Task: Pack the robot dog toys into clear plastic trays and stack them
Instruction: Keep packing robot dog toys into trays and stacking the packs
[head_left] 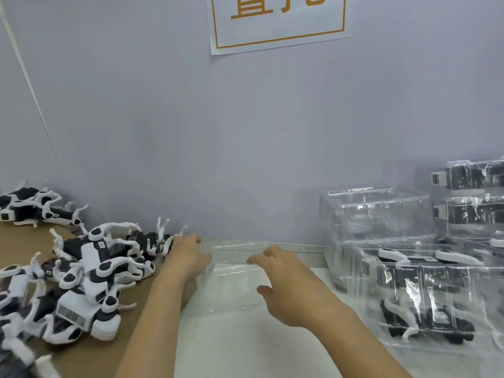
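Note:
A clear plastic tray (234, 279) lies on the white table between my hands, holding nothing. My left hand (188, 257) grips its left edge, fingers curled over the rim. My right hand (283, 279) hovers over the tray's right side with fingers loosely bent; whether it touches the plastic is unclear. A heap of black-and-white robot dog toys (90, 276) lies on brown cardboard to the left. On the right a packed tray (425, 293) holds a toy.
Empty clear trays (376, 214) are stacked at the back right, with more packed trays (474, 197) piled behind them. Two more toys (32, 208) lie far left. A grey wall with a paper sign (278, 20) closes the back.

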A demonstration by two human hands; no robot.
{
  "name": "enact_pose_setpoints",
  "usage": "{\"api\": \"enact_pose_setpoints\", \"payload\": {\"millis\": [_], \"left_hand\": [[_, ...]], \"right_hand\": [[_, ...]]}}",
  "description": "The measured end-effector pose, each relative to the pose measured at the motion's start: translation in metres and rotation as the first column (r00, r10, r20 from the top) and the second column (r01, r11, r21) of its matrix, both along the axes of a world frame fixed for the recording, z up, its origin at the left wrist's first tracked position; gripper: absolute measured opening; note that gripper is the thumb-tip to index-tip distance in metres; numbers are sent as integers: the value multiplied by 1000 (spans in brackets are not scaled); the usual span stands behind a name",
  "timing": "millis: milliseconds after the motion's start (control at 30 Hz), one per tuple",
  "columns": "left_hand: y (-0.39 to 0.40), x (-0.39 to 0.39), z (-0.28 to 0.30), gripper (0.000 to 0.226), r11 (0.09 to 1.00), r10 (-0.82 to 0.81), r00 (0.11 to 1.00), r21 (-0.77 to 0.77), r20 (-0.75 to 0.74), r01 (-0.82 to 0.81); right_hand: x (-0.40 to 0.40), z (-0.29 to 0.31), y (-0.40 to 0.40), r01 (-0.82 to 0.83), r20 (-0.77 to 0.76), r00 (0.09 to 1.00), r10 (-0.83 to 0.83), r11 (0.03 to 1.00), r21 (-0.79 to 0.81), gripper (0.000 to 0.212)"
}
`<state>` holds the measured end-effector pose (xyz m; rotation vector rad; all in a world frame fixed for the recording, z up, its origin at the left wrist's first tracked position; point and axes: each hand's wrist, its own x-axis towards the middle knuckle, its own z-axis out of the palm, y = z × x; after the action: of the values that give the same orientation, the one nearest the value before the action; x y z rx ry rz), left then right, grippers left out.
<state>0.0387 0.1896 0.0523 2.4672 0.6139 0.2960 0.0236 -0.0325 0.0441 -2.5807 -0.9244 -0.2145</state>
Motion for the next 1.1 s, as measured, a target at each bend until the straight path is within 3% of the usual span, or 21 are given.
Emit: {"api": "enact_pose_setpoints", "payload": {"millis": [167, 300, 367, 467, 600, 700, 833, 967, 1100], "left_hand": [[-5, 2, 2, 41, 984, -179, 983, -19, -40, 178], [-30, -4, 6, 20, 869, -483, 859, -212, -172, 447], [-38, -3, 5, 15, 833, -539, 826, -246, -166, 495], [-40, 0, 6, 26, 875, -474, 873, -175, -115, 452], [-39, 9, 11, 90, 931, -364, 930, -35, -39, 363], [-38, 25, 21, 113, 939, -335, 937, 47, -98, 341], [-16, 53, 21, 97, 932, -186, 959, 270, -215, 242], [29, 69, 16, 88, 807, 38, 948, 569, -316, 158], [64, 71, 2, 68, 831, -9, 886, 489, -464, 265]], "right_hand": [[3, -1, 1, 48, 40, 998, -50, 998, 34, 46], [6, -4, -2, 42, -37, 998, -44, 998, -39, 53], [7, -8, -2, 18, -110, 993, -30, 994, -111, 54], [6, -10, -1, 16, -137, 990, -38, 987, -159, 54], [4, -10, 0, 46, -117, 991, -63, 989, -140, 56], [5, -12, 0, 62, -113, 991, -75, 991, -116, 69], [7, -16, 1, 72, -107, 990, -87, 988, -134, 75], [8, -17, 0, 70, -115, 990, -85, 989, -129, 74], [9, -20, 1, 67, -100, 992, -79, 991, -116, 73]]}}
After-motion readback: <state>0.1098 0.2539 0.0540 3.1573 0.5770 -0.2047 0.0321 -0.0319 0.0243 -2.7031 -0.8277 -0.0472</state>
